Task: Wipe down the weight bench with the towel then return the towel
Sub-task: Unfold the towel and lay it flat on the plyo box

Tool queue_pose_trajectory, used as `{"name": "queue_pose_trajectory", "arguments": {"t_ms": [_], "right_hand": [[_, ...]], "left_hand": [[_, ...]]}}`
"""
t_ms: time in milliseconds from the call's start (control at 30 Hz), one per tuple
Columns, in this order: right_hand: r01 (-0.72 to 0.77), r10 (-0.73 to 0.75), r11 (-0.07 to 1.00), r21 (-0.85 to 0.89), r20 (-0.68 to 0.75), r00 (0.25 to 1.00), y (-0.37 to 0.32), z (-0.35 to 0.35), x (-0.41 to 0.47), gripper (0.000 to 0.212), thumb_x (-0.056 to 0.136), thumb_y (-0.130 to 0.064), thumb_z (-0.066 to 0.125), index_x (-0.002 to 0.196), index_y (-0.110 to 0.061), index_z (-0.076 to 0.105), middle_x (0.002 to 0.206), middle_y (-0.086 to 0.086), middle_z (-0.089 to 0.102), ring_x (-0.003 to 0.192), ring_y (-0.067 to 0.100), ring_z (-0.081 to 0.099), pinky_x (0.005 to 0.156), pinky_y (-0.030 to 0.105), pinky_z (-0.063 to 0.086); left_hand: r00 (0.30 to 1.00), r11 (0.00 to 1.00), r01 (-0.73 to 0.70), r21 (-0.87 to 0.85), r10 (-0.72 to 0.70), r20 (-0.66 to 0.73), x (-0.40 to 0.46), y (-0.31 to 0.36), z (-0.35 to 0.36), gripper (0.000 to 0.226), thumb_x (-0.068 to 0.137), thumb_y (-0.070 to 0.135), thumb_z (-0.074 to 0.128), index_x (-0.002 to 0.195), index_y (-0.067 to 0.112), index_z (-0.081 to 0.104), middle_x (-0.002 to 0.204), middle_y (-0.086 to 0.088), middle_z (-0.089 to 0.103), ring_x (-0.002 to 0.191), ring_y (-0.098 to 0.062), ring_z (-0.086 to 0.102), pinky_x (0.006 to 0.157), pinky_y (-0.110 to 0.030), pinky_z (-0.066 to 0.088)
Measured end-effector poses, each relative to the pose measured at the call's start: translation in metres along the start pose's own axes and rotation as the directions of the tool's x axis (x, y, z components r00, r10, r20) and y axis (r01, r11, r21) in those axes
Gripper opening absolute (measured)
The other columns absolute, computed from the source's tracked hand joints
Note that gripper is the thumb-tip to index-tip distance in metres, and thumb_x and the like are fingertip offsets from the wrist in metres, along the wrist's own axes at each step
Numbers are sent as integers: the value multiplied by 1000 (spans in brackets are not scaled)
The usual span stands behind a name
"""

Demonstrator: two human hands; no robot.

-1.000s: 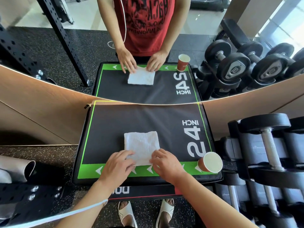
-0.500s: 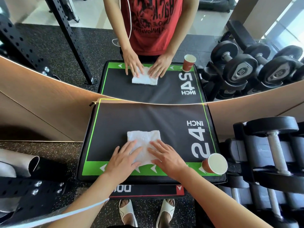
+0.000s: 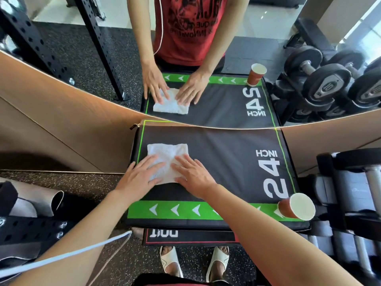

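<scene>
A folded white towel (image 3: pixel 168 153) lies on the left part of the black padded bench top (image 3: pixel 226 162), which has a green arrow strip along its near edge and "24 INCH" printed at the right. My left hand (image 3: pixel 140 178) presses flat on the towel's near left part with straight, spread fingers. My right hand (image 3: pixel 193 176) lies flat beside it, fingers on the towel's near right part and palm on the pad. The towel's near half is hidden under both hands.
A red paper cup (image 3: pixel 296 206) stands on the pad's near right corner. A mirror (image 3: pixel 216 58) rises behind the bench. Dumbbells on a rack (image 3: pixel 358 193) fill the right side. A black perforated frame (image 3: pixel 31 230) and a rolled grey mat (image 3: pixel 41 201) are at the left.
Both hands went from curled at the towel's near edge to flat on top of it, and they have pushed the towel away from me and toward the pad's left side.
</scene>
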State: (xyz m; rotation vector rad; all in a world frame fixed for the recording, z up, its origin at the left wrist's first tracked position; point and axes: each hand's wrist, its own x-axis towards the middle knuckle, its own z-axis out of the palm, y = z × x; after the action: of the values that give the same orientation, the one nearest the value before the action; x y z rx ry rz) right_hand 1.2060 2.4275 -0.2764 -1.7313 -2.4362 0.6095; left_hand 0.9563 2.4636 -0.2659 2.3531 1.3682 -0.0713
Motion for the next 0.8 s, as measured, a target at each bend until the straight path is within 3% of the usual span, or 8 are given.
{"name": "queue_pose_trajectory", "arguments": {"t_ms": [133, 367, 600, 800], "right_hand": [[-58, 58, 998, 17, 12, 998, -13, 2, 40, 58, 104, -43, 54, 159, -32, 39, 172, -7, 20, 160, 17, 5, 126, 52, 20], [-129, 128, 991, 22, 14, 992, -30, -8, 82, 57, 106, -43, 51, 160, -30, 37, 172, -7, 19, 160, 16, 1, 127, 52, 16], [-128, 129, 990, 59, -22, 991, -29, -3, 83, 54, 105, -42, 54, 156, -30, 44, 171, -6, 24, 159, 19, 8, 123, 52, 26], [-118, 126, 991, -68, 117, 985, -35, -19, 82, 59, 108, -44, 45, 163, -30, 28, 173, -4, 11, 160, 20, 1, 127, 53, 15]], "left_hand": [[1000, 1000, -9, -22, 9, 6, 20, -40, -13, 56, 107, 45, 47, 159, 48, 28, 172, 21, 7, 158, -2, -2, 127, -57, 14], [998, 998, 5, -64, -1, 68, 56, -77, -34, 54, 107, 37, 51, 157, 47, 33, 172, 22, 5, 158, -1, -4, 128, -53, 10], [999, 988, 13, -152, -8, 33, 59, -75, -32, 55, 104, 31, 58, 155, 43, 41, 172, 20, 10, 159, -3, -1, 127, -55, 14], [993, 990, 112, -86, -115, -28, 40, -54, -37, 51, 106, 31, 54, 155, 38, 43, 172, 11, 18, 160, -14, 9, 125, -57, 16]]}}
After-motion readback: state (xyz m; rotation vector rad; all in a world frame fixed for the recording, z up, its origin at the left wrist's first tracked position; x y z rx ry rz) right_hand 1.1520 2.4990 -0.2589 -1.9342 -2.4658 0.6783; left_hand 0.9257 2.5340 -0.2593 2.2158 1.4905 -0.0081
